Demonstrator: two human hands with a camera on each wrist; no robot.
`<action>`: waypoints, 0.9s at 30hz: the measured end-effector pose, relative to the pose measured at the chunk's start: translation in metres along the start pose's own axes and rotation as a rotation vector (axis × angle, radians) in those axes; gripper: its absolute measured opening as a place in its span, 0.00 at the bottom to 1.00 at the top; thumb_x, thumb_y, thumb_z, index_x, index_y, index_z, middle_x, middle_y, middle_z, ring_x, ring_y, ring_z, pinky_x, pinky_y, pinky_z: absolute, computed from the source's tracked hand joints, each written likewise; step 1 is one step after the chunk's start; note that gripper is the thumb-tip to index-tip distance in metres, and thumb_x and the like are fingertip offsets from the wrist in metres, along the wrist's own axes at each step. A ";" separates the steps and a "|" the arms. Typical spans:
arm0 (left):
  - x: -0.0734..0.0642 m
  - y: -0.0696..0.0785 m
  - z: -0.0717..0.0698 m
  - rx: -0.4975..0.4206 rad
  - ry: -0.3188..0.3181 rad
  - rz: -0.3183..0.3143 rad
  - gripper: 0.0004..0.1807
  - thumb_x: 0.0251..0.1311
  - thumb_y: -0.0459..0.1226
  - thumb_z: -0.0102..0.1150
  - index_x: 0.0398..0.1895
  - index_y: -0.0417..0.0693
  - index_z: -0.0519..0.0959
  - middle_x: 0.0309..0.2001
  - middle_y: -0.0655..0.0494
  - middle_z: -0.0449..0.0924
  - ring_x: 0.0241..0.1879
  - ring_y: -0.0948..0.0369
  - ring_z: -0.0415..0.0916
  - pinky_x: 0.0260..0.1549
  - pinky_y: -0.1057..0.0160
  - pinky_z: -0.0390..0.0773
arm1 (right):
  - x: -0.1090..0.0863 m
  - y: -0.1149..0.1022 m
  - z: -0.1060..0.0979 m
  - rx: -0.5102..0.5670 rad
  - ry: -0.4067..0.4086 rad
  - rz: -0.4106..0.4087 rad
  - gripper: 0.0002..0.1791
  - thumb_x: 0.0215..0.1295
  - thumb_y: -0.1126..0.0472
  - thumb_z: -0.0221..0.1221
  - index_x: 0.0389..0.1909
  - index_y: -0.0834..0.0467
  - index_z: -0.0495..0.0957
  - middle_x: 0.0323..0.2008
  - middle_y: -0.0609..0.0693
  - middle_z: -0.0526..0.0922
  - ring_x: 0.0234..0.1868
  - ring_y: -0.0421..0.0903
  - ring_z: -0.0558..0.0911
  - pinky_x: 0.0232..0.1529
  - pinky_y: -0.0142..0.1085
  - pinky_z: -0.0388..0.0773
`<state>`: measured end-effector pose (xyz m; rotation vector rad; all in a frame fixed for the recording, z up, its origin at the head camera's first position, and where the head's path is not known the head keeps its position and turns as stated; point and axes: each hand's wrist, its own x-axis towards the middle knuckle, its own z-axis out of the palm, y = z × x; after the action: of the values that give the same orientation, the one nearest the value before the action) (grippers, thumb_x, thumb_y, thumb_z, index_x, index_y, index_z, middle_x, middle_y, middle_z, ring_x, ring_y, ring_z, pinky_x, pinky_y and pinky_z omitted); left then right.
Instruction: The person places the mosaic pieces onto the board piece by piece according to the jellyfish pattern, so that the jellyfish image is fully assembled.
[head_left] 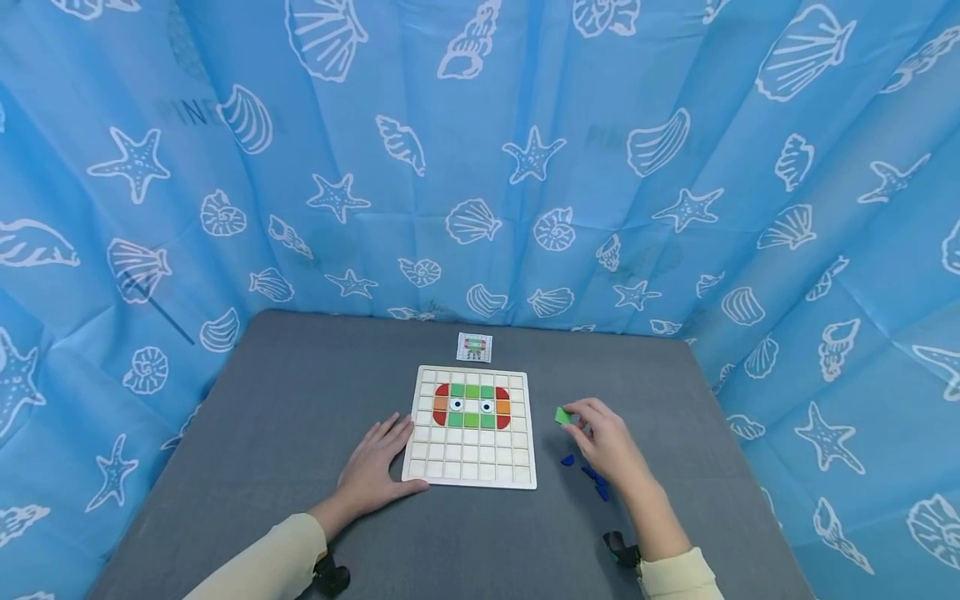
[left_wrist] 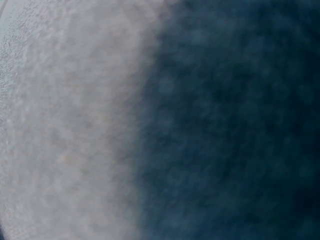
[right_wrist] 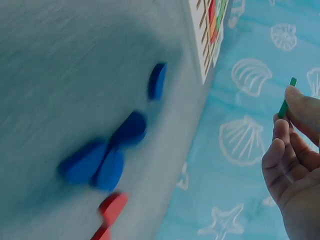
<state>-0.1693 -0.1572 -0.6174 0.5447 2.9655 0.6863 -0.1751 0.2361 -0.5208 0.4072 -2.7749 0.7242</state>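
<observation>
A white gridded board (head_left: 442,467) lies on the table. On it, red, orange and green tiles (head_left: 472,420) frame two eye tiles (head_left: 487,407). My left hand (head_left: 375,471) rests at the board's lower left corner, its fingers along the left side and its thumb by the front edge. To the right of the board, my right hand (head_left: 607,442) pinches a green tile (head_left: 562,416) between thumb and fingers, above the table. In the right wrist view that tile (right_wrist: 286,102) appears edge-on. The left wrist view is only a blur.
Several dark blue rounded pieces (right_wrist: 107,160) lie below my right hand, with red pieces (right_wrist: 114,206) close by. Behind the board sits a small picture card (head_left: 475,347) with a similar pattern. A blue shell-patterned curtain (head_left: 480,167) surrounds the grey table (head_left: 330,358).
</observation>
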 end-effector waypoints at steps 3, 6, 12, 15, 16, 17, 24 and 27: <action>0.000 0.001 0.001 0.001 -0.004 -0.002 0.64 0.46 0.79 0.54 0.80 0.51 0.57 0.80 0.56 0.55 0.80 0.51 0.46 0.77 0.44 0.48 | 0.009 -0.007 0.005 0.016 -0.003 -0.024 0.14 0.63 0.64 0.69 0.49 0.59 0.85 0.45 0.50 0.83 0.35 0.43 0.80 0.34 0.37 0.82; 0.000 0.001 0.001 -0.003 0.003 -0.001 0.63 0.46 0.79 0.55 0.80 0.51 0.57 0.80 0.56 0.55 0.80 0.51 0.47 0.77 0.44 0.49 | 0.018 -0.015 0.011 0.029 -0.011 -0.047 0.14 0.62 0.63 0.70 0.49 0.59 0.85 0.45 0.50 0.83 0.36 0.46 0.81 0.34 0.36 0.81; 0.000 0.000 0.002 -0.009 0.020 0.001 0.63 0.45 0.78 0.57 0.79 0.51 0.59 0.79 0.56 0.57 0.80 0.51 0.48 0.77 0.44 0.49 | 0.032 -0.035 0.027 0.040 -0.037 -0.062 0.15 0.60 0.63 0.71 0.48 0.57 0.86 0.45 0.48 0.83 0.36 0.44 0.79 0.33 0.34 0.79; -0.001 -0.001 0.003 0.000 0.017 0.001 0.63 0.45 0.80 0.54 0.79 0.51 0.59 0.79 0.56 0.57 0.80 0.51 0.48 0.77 0.44 0.50 | 0.038 -0.046 0.038 0.061 -0.065 -0.051 0.15 0.60 0.64 0.71 0.48 0.56 0.86 0.45 0.48 0.83 0.36 0.42 0.79 0.35 0.35 0.80; -0.001 -0.001 0.003 0.003 0.016 0.002 0.64 0.45 0.80 0.54 0.79 0.51 0.58 0.79 0.57 0.56 0.80 0.52 0.48 0.77 0.44 0.49 | 0.040 -0.049 0.042 0.067 -0.075 -0.046 0.15 0.60 0.64 0.71 0.49 0.56 0.86 0.45 0.48 0.83 0.36 0.41 0.79 0.35 0.35 0.80; -0.001 -0.001 0.003 0.005 0.019 0.005 0.64 0.45 0.80 0.54 0.79 0.51 0.58 0.79 0.57 0.56 0.80 0.52 0.48 0.77 0.44 0.50 | 0.042 -0.051 0.046 0.068 -0.085 -0.044 0.15 0.61 0.63 0.71 0.49 0.56 0.86 0.45 0.48 0.83 0.36 0.40 0.78 0.34 0.35 0.79; -0.001 -0.003 0.004 0.014 0.050 0.027 0.63 0.46 0.79 0.54 0.79 0.51 0.59 0.79 0.56 0.57 0.80 0.52 0.49 0.77 0.44 0.51 | 0.047 -0.067 0.072 0.056 -0.217 -0.065 0.15 0.63 0.60 0.69 0.50 0.57 0.86 0.46 0.50 0.85 0.36 0.40 0.79 0.37 0.36 0.79; 0.000 -0.003 0.004 0.022 0.045 0.026 0.63 0.46 0.80 0.53 0.79 0.51 0.58 0.79 0.57 0.57 0.80 0.52 0.49 0.77 0.44 0.51 | 0.046 -0.071 0.082 0.027 -0.272 -0.090 0.14 0.63 0.59 0.69 0.49 0.57 0.86 0.45 0.50 0.85 0.36 0.40 0.80 0.37 0.37 0.80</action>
<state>-0.1693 -0.1580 -0.6222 0.5778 3.0163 0.6778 -0.2086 0.1259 -0.5449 0.6789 -2.9754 0.7351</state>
